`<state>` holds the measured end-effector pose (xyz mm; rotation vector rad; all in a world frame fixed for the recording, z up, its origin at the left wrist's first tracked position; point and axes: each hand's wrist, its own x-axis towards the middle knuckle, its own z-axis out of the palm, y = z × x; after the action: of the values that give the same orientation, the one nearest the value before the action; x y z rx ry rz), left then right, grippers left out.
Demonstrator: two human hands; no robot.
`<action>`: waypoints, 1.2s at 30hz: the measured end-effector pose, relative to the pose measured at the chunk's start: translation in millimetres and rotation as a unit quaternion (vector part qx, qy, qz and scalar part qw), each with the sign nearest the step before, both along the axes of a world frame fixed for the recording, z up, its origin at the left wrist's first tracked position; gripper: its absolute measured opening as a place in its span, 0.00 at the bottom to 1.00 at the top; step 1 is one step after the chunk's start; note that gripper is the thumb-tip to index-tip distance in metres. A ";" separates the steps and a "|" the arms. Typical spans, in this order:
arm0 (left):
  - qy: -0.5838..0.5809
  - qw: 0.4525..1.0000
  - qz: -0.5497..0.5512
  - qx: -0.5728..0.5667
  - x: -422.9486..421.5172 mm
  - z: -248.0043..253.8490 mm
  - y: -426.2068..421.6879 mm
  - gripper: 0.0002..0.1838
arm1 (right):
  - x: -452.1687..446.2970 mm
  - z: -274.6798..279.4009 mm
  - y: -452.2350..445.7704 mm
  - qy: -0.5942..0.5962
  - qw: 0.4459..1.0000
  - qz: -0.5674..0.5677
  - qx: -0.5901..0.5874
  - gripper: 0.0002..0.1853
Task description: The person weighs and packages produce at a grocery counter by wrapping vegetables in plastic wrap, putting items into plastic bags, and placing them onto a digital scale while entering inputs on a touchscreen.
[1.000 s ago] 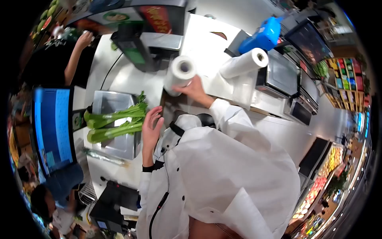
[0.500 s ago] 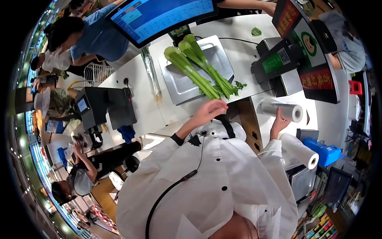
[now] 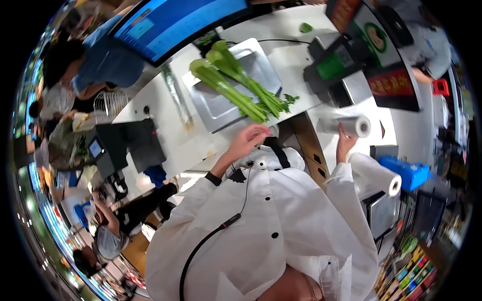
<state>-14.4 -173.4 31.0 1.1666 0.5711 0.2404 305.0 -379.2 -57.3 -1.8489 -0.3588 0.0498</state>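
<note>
Two celery bunches (image 3: 236,80) lie side by side on the metal weighing scale (image 3: 211,110), their leafy ends over its near right edge. My left hand (image 3: 247,140) hovers just in front of those leafy ends, fingers extended close together and slightly curved, with nothing visible in them. On the right, my right hand (image 3: 345,143) holds the near side of a roll of clear plastic bags (image 3: 357,126), its fingers partly hidden by the roll.
A monitor (image 3: 175,25) stands behind the scale. Right of it is a payment terminal (image 3: 331,65). A wrapped bundle of scallions (image 3: 175,95) lies left of the scale, near a black printer (image 3: 145,148). A second bag roll (image 3: 376,173) sits beside a blue box (image 3: 405,173). Several people are nearby.
The view has shifted, so the counter items appear further left and slightly higher. My left hand stays before the celery, its fingers a bit more curved. My right hand remains at the bag roll.
</note>
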 end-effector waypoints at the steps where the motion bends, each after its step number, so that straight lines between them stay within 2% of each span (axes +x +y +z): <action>1: 0.006 1.000 -0.012 -0.005 4.6 0.5 0.2 0.13 | 5.3 -12.3 -7.4 0.009 1.000 0.016 -0.025 0.21; 2: 0.012 0.999 -0.024 0.030 4.6 -9.4 -1.4 0.14 | 4.7 -16.9 -11.5 0.018 0.999 0.042 -0.019 0.19; 4: 0.040 0.998 -0.044 0.032 12.3 -3.5 -3.2 0.13 | 0.9 -32.4 -19.8 0.136 0.990 0.040 0.006 0.19; 5: 0.050 0.995 -0.069 0.050 12.3 -8.0 -0.1 0.13 | -4.6 -25.1 -22.0 0.087 0.992 0.060 -0.063 0.26; 6: 0.045 0.994 -0.078 0.064 16.8 -6.3 -0.4 0.14 | -12.7 -46.0 -24.5 0.023 0.991 -0.045 -0.125 0.36; 7: 0.052 0.993 -0.096 0.045 20.2 -3.3 -0.9 0.14 | -22.7 -46.6 -35.2 -0.035 0.992 -0.041 -0.113 0.44; 8: 0.053 0.991 -0.119 0.036 23.4 2.9 -1.7 0.15 | -38.9 -40.1 -45.2 -0.088 0.983 -0.082 -0.139 0.44; 9: 0.047 0.985 -0.161 0.032 28.4 1.8 -5.6 0.15 | -54.3 -27.4 -68.9 -0.075 0.976 -0.100 -0.176 0.43; 11: 0.045 0.982 -0.183 0.023 32.9 1.8 -5.7 0.15 | -84.6 -16.8 -115.4 -0.082 0.951 -0.247 -0.164 0.40; 13: 0.056 0.976 -0.211 0.024 47.1 4.6 -11.6 0.16 | -93.6 -17.0 -167.6 -0.128 0.872 -0.395 -0.259 0.39; 15: 0.056 0.962 -0.267 0.018 67.7 16.1 -24.9 0.17 | -83.4 1.2 -209.8 -0.137 0.828 -0.432 -0.330 0.41; 16: 0.041 0.948 -0.314 0.007 81.8 12.4 -31.7 0.19 | -75.9 -2.5 -226.3 -0.133 0.826 -0.439 -0.327 0.41; 18: -0.002 0.915 -0.392 0.093 125.0 21.8 -66.1 0.24 | -49.1 -11.1 -257.2 -0.176 0.810 -0.401 -0.390 0.40; 20: -0.074 0.894 -0.406 0.173 179.1 18.5 -123.4 0.40 | -22.8 -34.8 -282.1 -0.045 0.915 -0.323 -0.237 0.29; 21: -0.099 0.896 -0.398 0.173 209.9 19.2 -155.5 0.49 | -23.5 -36.2 -281.6 -0.043 0.915 -0.325 -0.236 0.29; 22: -0.122 0.897 -0.351 0.241 268.6 11.7 -222.0 0.55 | -18.2 -37.5 -279.4 0.039 0.942 -0.263 -0.205 0.20; 23: -0.165 0.889 -0.331 0.269 297.0 3.7 -249.5 0.58 | -15.7 -33.1 -274.3 0.118 0.958 -0.193 -0.175 0.13; 24: -0.171 0.881 -0.310 0.315 320.6 -11.2 -273.1 0.57 | -21.0 -38.5 -268.0 0.084 0.963 -0.214 -0.143 0.10; 25: -0.173 0.869 -0.288 0.362 338.5 -29.5 -292.9 0.56 | -28.4 -38.0 -264.7 0.123 0.959 -0.210 -0.146 0.10; 27: -0.166 0.889 -0.267 0.332 354.4 -58.3 -320.8 0.55 | -40.6 -23.3 -253.5 0.152 0.955 -0.207 -0.150 0.11; 28: -0.171 0.893 -0.249 0.334 355.4 -57.2 -324.1 0.51 | -46.3 -16.6 -250.1 0.082 0.956 -0.190 -0.209 0.11; 29: -0.166 0.895 -0.248 0.332 359.5 -58.3 -322.8 0.51 | -51.5 -9.4 -248.1 0.014 0.948 -0.173 -0.266 0.12; 30: -0.194 0.893 -0.265 0.309 363.2 -60.8 -320.1 0.49 | -52.8 1.8 -249.0 0.019 0.948 -0.168 -0.271 0.12; 32: -0.227 0.891 -0.287 0.268 362.8 -57.3 -305.6 0.46 | -60.3 38.6 -248.7 0.085 0.967 -0.130 -0.203 0.13; 34: -0.170 0.894 -0.359 0.206 356.2 -47.9 -281.7 0.47 | -61.5 97.4 -252.0 0.123 0.964 -0.146 -0.183 0.14; 35: -0.151 0.892 -0.385 0.180 349.2 -45.6 -270.4 0.48 | -63.3 115.4 -262.6 0.115 0.969 -0.149 -0.159 0.10; 36: -0.149 0.894 -0.383 0.178 340.6 -39.4 -260.7 0.48 | -64.0 143.4 -268.3 0.086 0.971 -0.114 -0.194 0.09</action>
<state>326.2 -434.1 -8.4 1.5872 -0.2411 -0.1673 241.0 -647.5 86.0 -2.2427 -0.0108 0.1287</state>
